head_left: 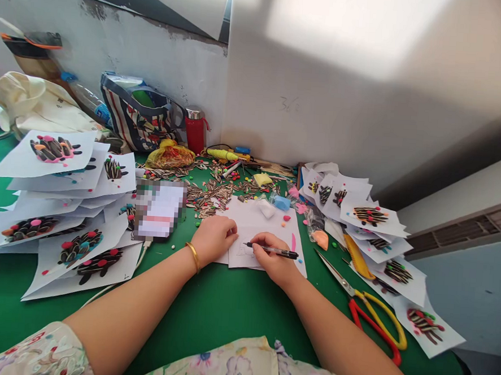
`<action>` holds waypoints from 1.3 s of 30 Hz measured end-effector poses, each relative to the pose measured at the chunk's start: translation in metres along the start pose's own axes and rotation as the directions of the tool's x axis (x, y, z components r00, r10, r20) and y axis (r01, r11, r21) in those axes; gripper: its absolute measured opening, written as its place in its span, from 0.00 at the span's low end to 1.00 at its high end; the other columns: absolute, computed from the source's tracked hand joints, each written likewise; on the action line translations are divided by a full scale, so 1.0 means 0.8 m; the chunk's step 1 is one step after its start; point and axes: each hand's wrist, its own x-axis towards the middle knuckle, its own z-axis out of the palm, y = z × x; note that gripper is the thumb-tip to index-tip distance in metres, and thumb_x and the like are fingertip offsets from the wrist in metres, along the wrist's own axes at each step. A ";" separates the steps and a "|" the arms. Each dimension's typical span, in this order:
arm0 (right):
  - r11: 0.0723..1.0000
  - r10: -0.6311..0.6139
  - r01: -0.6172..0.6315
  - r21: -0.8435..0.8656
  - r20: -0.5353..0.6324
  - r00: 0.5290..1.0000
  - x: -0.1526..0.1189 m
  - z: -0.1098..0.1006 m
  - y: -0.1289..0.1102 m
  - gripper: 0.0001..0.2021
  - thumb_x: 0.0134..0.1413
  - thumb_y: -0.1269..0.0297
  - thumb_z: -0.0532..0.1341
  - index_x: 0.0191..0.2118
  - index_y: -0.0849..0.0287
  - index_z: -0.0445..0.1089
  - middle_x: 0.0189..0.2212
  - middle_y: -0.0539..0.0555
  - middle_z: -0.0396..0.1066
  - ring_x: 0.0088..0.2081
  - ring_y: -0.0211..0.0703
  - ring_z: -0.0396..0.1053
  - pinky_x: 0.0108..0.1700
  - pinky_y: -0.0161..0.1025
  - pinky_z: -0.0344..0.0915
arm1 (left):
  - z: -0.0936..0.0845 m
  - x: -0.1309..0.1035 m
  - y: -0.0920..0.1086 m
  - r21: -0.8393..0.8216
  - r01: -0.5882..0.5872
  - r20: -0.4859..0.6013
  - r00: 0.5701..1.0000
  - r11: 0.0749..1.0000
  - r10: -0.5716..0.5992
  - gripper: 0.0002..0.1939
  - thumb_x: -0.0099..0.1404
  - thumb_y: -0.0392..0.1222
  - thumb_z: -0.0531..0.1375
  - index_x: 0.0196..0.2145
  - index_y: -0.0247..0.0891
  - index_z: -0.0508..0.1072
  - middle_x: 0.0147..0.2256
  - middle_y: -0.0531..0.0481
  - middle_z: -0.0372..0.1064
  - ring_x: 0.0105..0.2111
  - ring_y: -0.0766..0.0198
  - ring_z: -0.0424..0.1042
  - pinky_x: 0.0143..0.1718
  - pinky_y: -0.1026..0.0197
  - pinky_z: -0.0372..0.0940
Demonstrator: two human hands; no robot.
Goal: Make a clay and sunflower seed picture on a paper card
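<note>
**Right hand [273,262] steadies a black pen [277,251] over a white sheet [247,218]**

Floral clothing [239,368] shows at the near edge of the green worktop [208,321]. Toward the right near corner lie open-bladed scissors [350,290], one handle red and one yellow, blades pointing away toward the middle. Just beside them, seed-decorated cards [398,271] overlap in a run along the right edge, with a yellow cutter [357,259] against them. A taller pile of similar cards [59,190] spreads along the left edge.

The sheet lies mid-worktop, well in from the near edge. The right hand pinches the pen between thumb and fingers, its tip at thin drawn lines on the paper. The left hand [213,240], a gold bangle [192,257] at its wrist, rests on the paper's left side with fingers curled in; whether it grips anything I cannot tell. To its left lies a blurred-out device [162,210] with a white cable [143,255].

A white lump [267,208] and a blue one [282,203] sit at the sheet's far end. Beyond, striped seeds [210,196] scatter toward the far edge, where a yellow bag [167,156], a red flask [195,132] and a striped tote [140,115] stand before the wall [344,114].
</note>
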 end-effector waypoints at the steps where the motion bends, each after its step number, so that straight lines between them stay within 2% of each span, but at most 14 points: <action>1: 1.000 0.002 -0.002 -0.015 -0.002 1.000 0.000 0.001 0.000 0.07 0.54 0.62 0.58 0.35 0.56 0.72 0.30 0.50 0.72 0.31 0.41 0.67 0.33 0.36 0.62 | 0.000 0.000 0.000 0.001 0.002 0.001 1.000 1.000 -0.002 0.05 0.61 0.43 0.61 0.31 0.41 0.74 0.31 0.50 0.73 0.34 0.59 0.69 0.37 0.58 0.59; 18: 0.993 -0.039 0.044 -0.110 0.049 0.998 0.002 0.006 -0.004 0.07 0.55 0.65 0.56 0.33 0.55 0.72 0.31 0.49 0.73 0.33 0.41 0.68 0.36 0.36 0.62 | 0.000 -0.001 0.001 0.002 0.003 0.008 1.000 1.000 -0.003 0.05 0.61 0.43 0.61 0.31 0.40 0.74 0.31 0.50 0.74 0.34 0.59 0.69 0.37 0.58 0.58; 29: 0.994 -0.026 0.027 -0.102 0.012 1.000 0.002 0.006 -0.002 0.07 0.56 0.64 0.56 0.34 0.55 0.72 0.33 0.50 0.74 0.36 0.42 0.69 0.38 0.37 0.64 | -0.002 0.000 0.002 -0.002 0.012 0.011 1.000 1.000 -0.012 0.04 0.61 0.43 0.62 0.31 0.40 0.74 0.31 0.50 0.74 0.35 0.58 0.70 0.38 0.58 0.59; 34: 0.990 -0.039 0.043 -0.132 0.036 0.999 0.003 0.005 -0.003 0.07 0.56 0.64 0.56 0.36 0.54 0.73 0.36 0.51 0.75 0.38 0.43 0.70 0.41 0.38 0.64 | -0.003 0.000 0.003 0.002 0.017 0.017 1.000 1.000 -0.017 0.05 0.61 0.43 0.61 0.32 0.40 0.74 0.31 0.50 0.74 0.35 0.59 0.70 0.39 0.58 0.59; 39: 0.992 -0.033 0.036 -0.123 0.022 0.999 0.003 0.005 -0.002 0.07 0.56 0.65 0.56 0.35 0.55 0.72 0.33 0.50 0.74 0.36 0.43 0.70 0.39 0.38 0.64 | -0.004 0.000 0.004 0.005 0.014 0.022 1.000 1.000 -0.014 0.05 0.61 0.43 0.61 0.32 0.41 0.74 0.31 0.50 0.74 0.35 0.58 0.70 0.38 0.58 0.59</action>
